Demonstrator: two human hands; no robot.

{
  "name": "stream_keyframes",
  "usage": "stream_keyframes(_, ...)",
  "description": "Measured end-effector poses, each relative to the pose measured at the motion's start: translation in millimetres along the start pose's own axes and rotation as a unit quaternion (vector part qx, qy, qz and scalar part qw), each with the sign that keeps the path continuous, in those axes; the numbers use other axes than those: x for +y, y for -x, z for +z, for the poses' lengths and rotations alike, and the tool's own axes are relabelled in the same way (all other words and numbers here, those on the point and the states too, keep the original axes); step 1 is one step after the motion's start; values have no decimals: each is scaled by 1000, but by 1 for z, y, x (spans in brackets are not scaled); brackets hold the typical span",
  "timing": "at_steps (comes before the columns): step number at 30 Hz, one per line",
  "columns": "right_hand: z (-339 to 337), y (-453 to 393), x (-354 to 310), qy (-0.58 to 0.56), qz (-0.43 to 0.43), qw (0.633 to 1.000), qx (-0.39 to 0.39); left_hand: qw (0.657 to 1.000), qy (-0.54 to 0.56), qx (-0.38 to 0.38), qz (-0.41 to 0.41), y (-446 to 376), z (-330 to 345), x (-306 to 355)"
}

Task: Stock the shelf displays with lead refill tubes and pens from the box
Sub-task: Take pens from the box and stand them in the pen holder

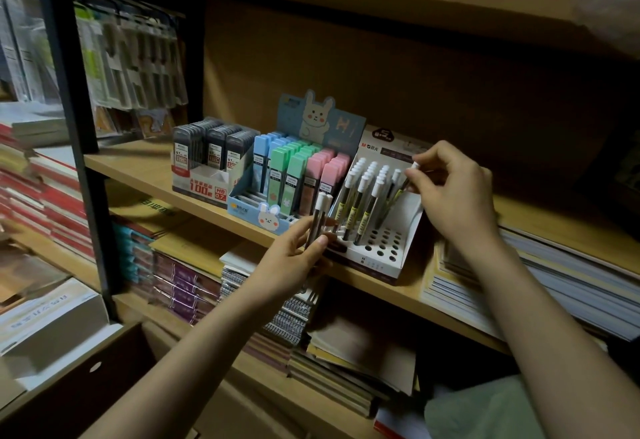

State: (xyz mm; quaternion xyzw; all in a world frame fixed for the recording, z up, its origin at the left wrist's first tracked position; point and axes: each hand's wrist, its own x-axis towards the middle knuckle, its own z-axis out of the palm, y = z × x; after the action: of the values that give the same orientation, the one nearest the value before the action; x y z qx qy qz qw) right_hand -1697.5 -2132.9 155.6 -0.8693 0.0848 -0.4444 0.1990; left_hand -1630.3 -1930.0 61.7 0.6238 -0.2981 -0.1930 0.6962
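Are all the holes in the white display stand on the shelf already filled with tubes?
No, the white display stand has several empty round holes in its front rows.

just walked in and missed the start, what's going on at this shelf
A person is stocking a white display stand of lead refill tubes on a wooden shelf. The right hand pinches one white-capped tube by its top, over the stand's right side. The left hand holds a few spare tubes upright in front of the stand. The back rows are filled; many front holes are empty. Beside it sit a pastel refill display and a dark refill display.
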Motion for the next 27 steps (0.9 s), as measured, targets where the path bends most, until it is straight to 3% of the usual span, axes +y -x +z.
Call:
stream_keyframes(5, 7, -10, -2, 14, 17, 1000, 13, 1000, 10, 1, -12, 0, -1, 1)
stream_keyframes(15, 22, -7, 0, 68, 55, 995, -41, 999, 33, -5, -28, 2, -2, 3)
stream_keyframes(19, 14, 0, -2, 86, 23, 996, -13, 992, 122, -27, -26, 3, -3, 6)
stream_keyframes(22, 4, 7, -14, -18, -13, 999, 37, 972, 223, -61, -41, 3, -5, 11)
stream_keyframes(25, 2, 18, -32, -162, 41, 984, -68, 960, 253, -107, -53, 5, -4, 16)
stream_keyframes(27, 5, 25, -41, -199, 55, 967, -147, 957, 251, -135, -56, 7, 0, 18)
